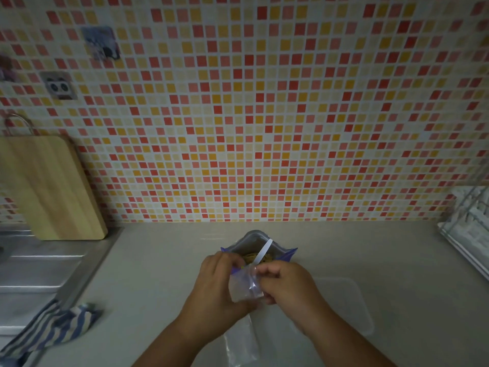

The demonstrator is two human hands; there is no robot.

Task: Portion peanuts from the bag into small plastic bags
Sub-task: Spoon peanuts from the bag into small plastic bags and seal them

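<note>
Both hands are meeting over the counter (164, 274), just in front of the peanut bag (287, 256). That bag is standing open near the wall, its purple rim spread, with peanuts (248, 258) showing inside and a white spoon (264, 251) leaning out of it toward the right.

The left hand (214, 284) is pinching the left edge of a small bag (242, 286), fingers curled narrow around the plastic, its fingertips lying right at the peanut bag's near rim. The right hand (284, 283) is gripping the small bag's right edge, thumb and fingers closed on the clear film. The small bag is hanging between the two hands, touching both, its mouth up beside the spoon's lower end. Whether any peanuts are in it cannot be told.

More clear plastic (242, 345) is lying on the counter below the wrists. A clear lid (352, 305) is lying flat to the right. A striped cloth (53, 327) is lying at the sink's (39, 266) edge on the left, and a board (50, 186) is leaning on the tiled wall.
</note>
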